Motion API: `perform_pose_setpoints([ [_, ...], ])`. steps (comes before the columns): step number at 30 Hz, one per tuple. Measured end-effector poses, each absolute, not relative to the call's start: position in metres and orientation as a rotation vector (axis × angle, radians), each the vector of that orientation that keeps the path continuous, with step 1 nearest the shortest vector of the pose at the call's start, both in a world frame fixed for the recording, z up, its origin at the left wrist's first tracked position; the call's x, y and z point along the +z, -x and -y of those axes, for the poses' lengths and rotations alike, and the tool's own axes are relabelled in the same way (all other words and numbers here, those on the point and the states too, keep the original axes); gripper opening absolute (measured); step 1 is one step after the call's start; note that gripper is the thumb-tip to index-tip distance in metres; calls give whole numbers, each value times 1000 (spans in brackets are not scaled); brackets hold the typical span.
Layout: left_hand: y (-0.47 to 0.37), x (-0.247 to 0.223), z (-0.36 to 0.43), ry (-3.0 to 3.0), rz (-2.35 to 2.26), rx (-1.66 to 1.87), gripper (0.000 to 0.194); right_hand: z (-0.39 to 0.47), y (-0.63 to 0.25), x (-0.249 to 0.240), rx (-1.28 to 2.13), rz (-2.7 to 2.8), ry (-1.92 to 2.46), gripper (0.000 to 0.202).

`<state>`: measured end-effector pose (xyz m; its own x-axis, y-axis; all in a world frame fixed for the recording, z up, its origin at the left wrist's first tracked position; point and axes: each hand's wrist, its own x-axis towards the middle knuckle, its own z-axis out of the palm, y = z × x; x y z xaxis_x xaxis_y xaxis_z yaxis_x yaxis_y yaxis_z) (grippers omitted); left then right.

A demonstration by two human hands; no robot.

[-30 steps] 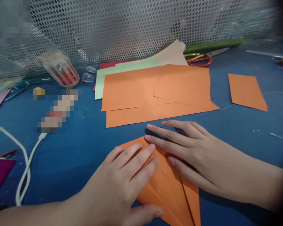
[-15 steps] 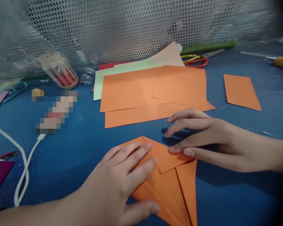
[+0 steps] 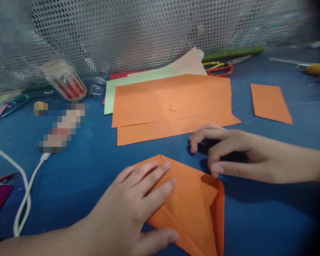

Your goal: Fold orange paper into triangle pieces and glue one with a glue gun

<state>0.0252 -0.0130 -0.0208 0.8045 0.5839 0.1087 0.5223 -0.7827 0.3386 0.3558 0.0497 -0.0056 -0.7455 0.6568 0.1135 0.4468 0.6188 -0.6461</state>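
A folded orange paper (image 3: 192, 209) lies on the blue table in front of me, its point toward the far side and its lower part cut off by the frame. My left hand (image 3: 141, 192) rests flat on its left side with the fingers apart, covering that edge. At the right corner, my right hand (image 3: 237, 153) has thumb and index finger pinched on the paper's edge, while its other fingers curl above the table. Along the right side the folded layer bulges up slightly and throws a dark shadow.
Orange sheets (image 3: 149, 106) overlap light green paper (image 3: 109, 96) beyond my hands. A small orange piece (image 3: 271, 103) lies right. Red-handled scissors (image 3: 221, 71) sit by a metal mesh panel (image 3: 122, 32). At left are a jar with red contents (image 3: 69, 83) and a white cable (image 3: 29, 192).
My right index finger has curled back to the thumb at the paper's right corner. The flap it pressed has shifted and the right edge has risen. My left hand stays put.
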Motion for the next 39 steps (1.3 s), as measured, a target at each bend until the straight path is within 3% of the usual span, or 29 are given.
perform_pose_setpoints([
  [5, -25, -21, 13, -2723, -836, 281, 57, -43, -364, -9, 863, 2553, 935, 10],
  [18, -26, -25, 16, -2707, -851, 328, 55, -36, -345, -13, 737, 2605, 957, 24],
  [22, -27, -36, 21, -2720, -896, 468, 62, -28, -334, -21, 632, 2593, 884, 19],
  [25, -29, -42, 25, -2725, -947, 586, 65, -19, -324, -27, 427, 2572, 832, 36],
  [28, -30, -42, 24, -2736, -926, 653, 53, -12, -316, -29, 265, 2541, 806, 50],
  [32, -33, -33, 21, -2744, -840, 712, 27, -6, -308, -26, 176, 2523, 774, 36],
  [35, -33, -22, 17, -2764, -710, 640, 31, -4, -307, -25, 186, 2512, 780, 36],
  [39, -29, -17, 17, -2757, -728, 500, 34, -1, -310, -27, 321, 2499, 846, 75],
])
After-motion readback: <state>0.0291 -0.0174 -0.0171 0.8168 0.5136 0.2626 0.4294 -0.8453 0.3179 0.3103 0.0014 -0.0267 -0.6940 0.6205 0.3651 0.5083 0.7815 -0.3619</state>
